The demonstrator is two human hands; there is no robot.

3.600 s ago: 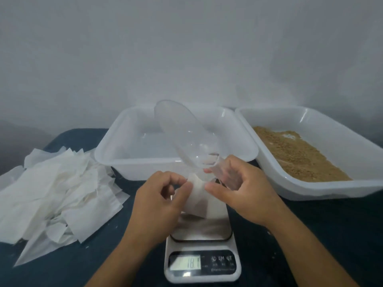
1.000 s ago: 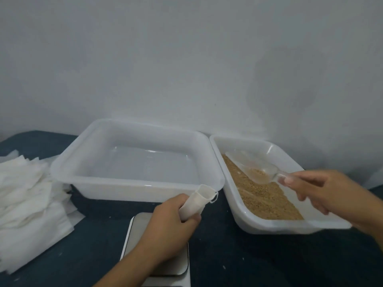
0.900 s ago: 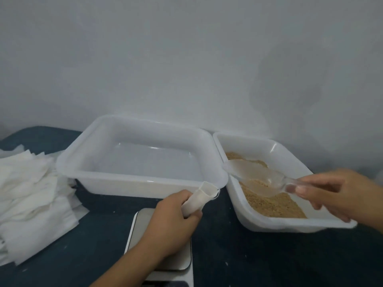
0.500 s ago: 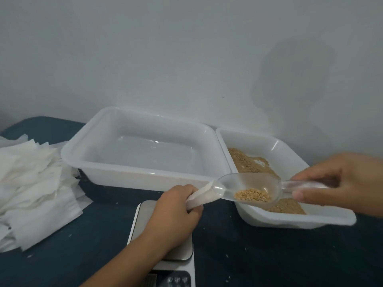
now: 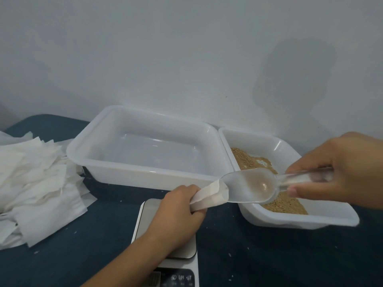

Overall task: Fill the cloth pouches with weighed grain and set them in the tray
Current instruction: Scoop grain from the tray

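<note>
Plain white wall (image 5: 165, 48), dk blue tabletop (image 5: 269, 255)

One head-worn camera looks forward and down, close over the table (image 5: 269, 255).

- Dim, even, bluish-grey light.
- Soft shadow on the wall (image 5: 294, 75), upper right of the frame.
- Small glare spots inside the empty tray (image 5: 145, 141).
- Right hand (image 5: 342, 170) slightly blurred; frame edges bend.

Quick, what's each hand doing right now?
Left hand: closed, gripping the cloth pouch, mouth toward the scoop.
Right hand: closed, pinching the handle of the clear scoop, its tip at the pouch's mouth.
</note>
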